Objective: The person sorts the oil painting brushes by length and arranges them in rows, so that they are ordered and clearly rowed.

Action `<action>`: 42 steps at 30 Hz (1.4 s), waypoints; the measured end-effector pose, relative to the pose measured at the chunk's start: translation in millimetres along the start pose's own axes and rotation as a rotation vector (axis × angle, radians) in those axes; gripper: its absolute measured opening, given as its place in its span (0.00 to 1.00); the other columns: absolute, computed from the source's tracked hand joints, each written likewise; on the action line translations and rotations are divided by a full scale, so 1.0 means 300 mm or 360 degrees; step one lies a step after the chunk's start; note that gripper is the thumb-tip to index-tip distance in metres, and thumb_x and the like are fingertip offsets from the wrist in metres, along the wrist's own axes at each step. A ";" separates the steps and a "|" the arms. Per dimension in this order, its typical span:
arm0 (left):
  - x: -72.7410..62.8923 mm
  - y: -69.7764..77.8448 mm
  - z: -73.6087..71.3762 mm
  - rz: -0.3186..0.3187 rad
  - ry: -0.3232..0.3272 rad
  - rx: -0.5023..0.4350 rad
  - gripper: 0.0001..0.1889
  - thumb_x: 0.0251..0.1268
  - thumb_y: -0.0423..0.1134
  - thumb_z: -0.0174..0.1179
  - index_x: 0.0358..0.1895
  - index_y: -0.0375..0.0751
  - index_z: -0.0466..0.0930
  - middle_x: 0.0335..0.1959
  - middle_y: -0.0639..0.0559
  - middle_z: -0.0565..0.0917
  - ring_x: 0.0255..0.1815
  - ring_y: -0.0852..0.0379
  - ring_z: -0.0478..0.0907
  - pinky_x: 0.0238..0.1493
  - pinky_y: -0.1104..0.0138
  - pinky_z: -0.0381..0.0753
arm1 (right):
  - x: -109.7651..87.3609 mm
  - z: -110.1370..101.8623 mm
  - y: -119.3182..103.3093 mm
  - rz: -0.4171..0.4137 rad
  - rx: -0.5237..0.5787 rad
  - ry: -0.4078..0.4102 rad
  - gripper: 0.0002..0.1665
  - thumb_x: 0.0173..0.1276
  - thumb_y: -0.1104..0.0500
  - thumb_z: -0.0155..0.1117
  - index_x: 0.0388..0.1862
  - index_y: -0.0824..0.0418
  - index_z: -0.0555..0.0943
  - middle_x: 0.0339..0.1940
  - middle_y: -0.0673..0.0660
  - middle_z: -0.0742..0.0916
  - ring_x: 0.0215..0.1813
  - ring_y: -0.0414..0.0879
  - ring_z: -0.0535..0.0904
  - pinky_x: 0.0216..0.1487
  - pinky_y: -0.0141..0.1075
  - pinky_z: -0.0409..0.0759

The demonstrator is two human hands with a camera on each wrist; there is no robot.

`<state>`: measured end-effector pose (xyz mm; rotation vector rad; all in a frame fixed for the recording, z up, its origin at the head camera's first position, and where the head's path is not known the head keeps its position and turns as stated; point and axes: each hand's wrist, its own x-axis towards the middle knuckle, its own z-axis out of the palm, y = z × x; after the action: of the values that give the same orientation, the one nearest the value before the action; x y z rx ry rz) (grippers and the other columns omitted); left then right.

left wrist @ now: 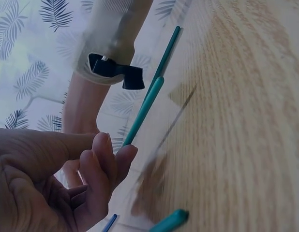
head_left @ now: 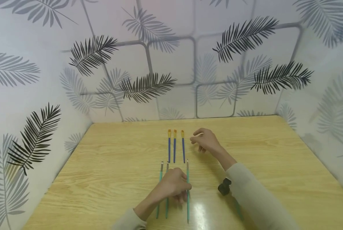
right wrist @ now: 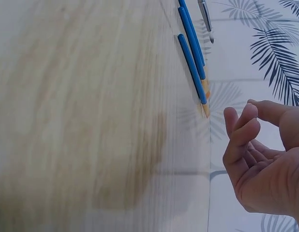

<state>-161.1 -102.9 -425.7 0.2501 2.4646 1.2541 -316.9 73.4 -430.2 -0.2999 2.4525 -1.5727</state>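
My left hand (head_left: 174,184) pinches a slim teal paintbrush (head_left: 188,206) between thumb and fingers. In the left wrist view the teal handle (left wrist: 145,108) sticks out past the fingertips, its shadow on the wood beside it. Two more teal paintbrushes (head_left: 167,209) lie side by side to the left, partly covered by this hand. Farther back, three blue-handled paintbrushes (head_left: 175,150) lie in a row, bristles toward the wall. Just right of them hovers my right hand (head_left: 207,140), fingers loosely bent and holding nothing; the right wrist view shows its fingertips (right wrist: 251,111) close together.
Another teal paintbrush (head_left: 239,210) lies partly hidden under the right sleeve (head_left: 257,191). A black wrist camera (head_left: 224,187) sits by that sleeve. The wooden table (head_left: 102,166) ends at a leaf-patterned backdrop (head_left: 171,64) at the back and sides.
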 end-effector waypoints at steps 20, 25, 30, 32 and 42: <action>-0.015 -0.022 -0.059 -0.0044 -0.0013 -0.0073 0.29 0.60 0.28 0.60 0.62 0.14 0.66 0.16 0.43 0.85 0.08 0.60 0.78 0.14 0.69 0.81 | -0.118 -0.088 0.042 -0.0030 -0.0102 -0.0162 0.29 0.70 0.53 0.65 0.63 0.67 0.71 0.48 0.68 0.87 0.18 0.47 0.75 0.16 0.32 0.68; -0.015 -0.033 -0.068 -0.0003 -0.0020 -0.0094 0.29 0.60 0.27 0.60 0.62 0.13 0.65 0.17 0.42 0.85 0.07 0.60 0.78 0.14 0.69 0.81 | -0.147 -0.104 0.046 -0.0031 -0.0069 -0.0192 0.29 0.70 0.54 0.65 0.64 0.69 0.70 0.48 0.70 0.85 0.18 0.43 0.73 0.15 0.30 0.66; -0.016 -0.041 -0.073 -0.0003 -0.0016 -0.0089 0.29 0.60 0.28 0.60 0.62 0.13 0.66 0.17 0.43 0.85 0.07 0.60 0.78 0.14 0.68 0.81 | -0.177 -0.121 0.050 -0.0018 -0.0077 -0.0198 0.30 0.70 0.54 0.65 0.63 0.70 0.71 0.49 0.70 0.85 0.17 0.45 0.73 0.14 0.29 0.66; -0.017 -0.042 -0.075 0.0017 -0.0016 -0.0074 0.29 0.60 0.28 0.60 0.62 0.12 0.66 0.17 0.43 0.85 0.08 0.60 0.78 0.14 0.68 0.81 | -0.190 -0.129 0.055 -0.0029 -0.0098 -0.0198 0.29 0.70 0.55 0.65 0.62 0.70 0.71 0.48 0.70 0.86 0.17 0.46 0.74 0.14 0.29 0.67; -0.025 -0.048 -0.074 0.0000 -0.0015 -0.0080 0.28 0.60 0.28 0.60 0.62 0.14 0.67 0.17 0.43 0.86 0.08 0.61 0.77 0.12 0.70 0.80 | -0.257 -0.168 0.074 0.0007 -0.0102 -0.0189 0.29 0.69 0.53 0.66 0.62 0.68 0.71 0.46 0.68 0.86 0.16 0.46 0.73 0.14 0.29 0.62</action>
<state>-163.0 -130.3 -423.6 0.2427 2.4218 1.3097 -258.7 148.0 -424.6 -0.3864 2.4141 -1.4334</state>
